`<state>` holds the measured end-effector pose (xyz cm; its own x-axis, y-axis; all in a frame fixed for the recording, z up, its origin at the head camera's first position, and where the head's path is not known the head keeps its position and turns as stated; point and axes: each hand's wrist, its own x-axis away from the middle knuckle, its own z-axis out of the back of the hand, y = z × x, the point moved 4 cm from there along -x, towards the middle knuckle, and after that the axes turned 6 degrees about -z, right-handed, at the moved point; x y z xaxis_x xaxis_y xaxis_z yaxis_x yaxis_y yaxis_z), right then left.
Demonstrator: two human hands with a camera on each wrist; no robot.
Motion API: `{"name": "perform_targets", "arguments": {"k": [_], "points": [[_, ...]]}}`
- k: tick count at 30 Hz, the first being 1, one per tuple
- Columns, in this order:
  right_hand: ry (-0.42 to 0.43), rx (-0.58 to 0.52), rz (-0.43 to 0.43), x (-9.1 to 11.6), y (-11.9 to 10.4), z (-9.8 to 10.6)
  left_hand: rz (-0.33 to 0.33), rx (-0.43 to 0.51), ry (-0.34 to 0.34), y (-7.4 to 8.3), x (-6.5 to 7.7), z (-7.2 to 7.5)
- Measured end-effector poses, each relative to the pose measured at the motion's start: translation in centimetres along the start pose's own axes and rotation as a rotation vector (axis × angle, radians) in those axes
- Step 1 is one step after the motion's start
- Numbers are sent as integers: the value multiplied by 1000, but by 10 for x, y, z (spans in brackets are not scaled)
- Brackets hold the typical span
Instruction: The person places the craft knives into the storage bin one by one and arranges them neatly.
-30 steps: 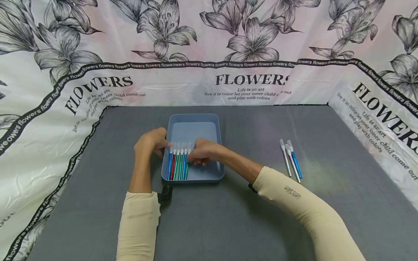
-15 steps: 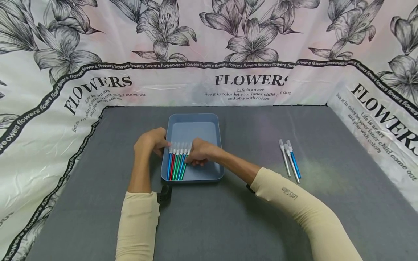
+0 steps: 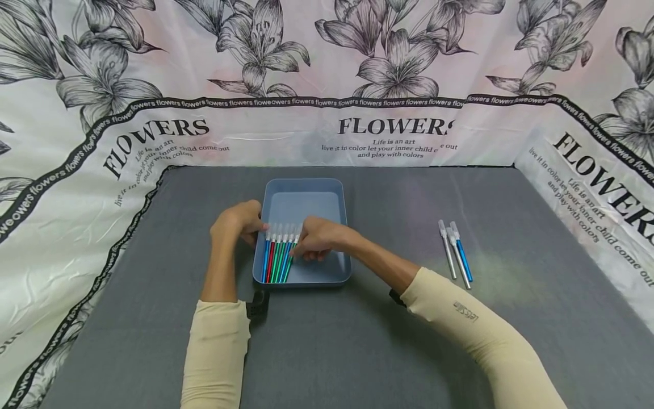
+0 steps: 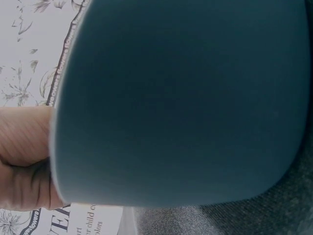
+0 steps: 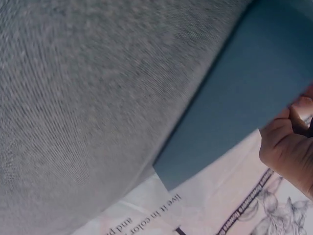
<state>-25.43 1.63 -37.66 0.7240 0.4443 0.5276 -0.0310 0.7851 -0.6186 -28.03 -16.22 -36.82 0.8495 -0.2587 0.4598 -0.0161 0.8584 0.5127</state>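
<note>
A blue-grey tray (image 3: 311,203) holds a row of capped pens (image 3: 276,262) in blue, red and green along its left side. My left hand (image 3: 236,221) grips the tray's left rim, the thumb reaching over it. Inside the tray, the curled fingers of my right hand (image 3: 319,236) are at the rightmost green pen (image 3: 289,269), which leans a little. That hand hides part of the pen. In the left wrist view the tray wall (image 4: 181,107) covers most of the picture. The right wrist view shows the tray's outer side (image 5: 234,103) and part of my right hand.
To the right on the grey table (image 3: 388,341) lie two silver pens (image 3: 448,250) and a blue pen (image 3: 464,258), close together. A flower-printed cloth (image 3: 286,133) stands behind and along the sides.
The lower end of the rightmost green pen has shifted left, closer to the other pens, and the pen now leans. My right fingertips moved slightly left. My left hand stays on the rim.
</note>
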Motion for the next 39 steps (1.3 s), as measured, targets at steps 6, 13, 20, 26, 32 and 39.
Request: {"name": "perform_targets", "arguments": {"k": [6,13,20,26,32,39], "points": [[3,30,87,18,-4,12,10,1,6,0,-1,0],[65,39,142,44,3,28,8,-15,14,-1,0,1],[118,32,111,66,13,43,7,-10,14,0,1,1],[179,25,113,81,28,55,7,-19,14,3,1,0],[261,53,97,95,54,69,-2,-50,6,4,0,3],[341,96,0,117,92,85,-4,-37,-6,3,0,2]]}}
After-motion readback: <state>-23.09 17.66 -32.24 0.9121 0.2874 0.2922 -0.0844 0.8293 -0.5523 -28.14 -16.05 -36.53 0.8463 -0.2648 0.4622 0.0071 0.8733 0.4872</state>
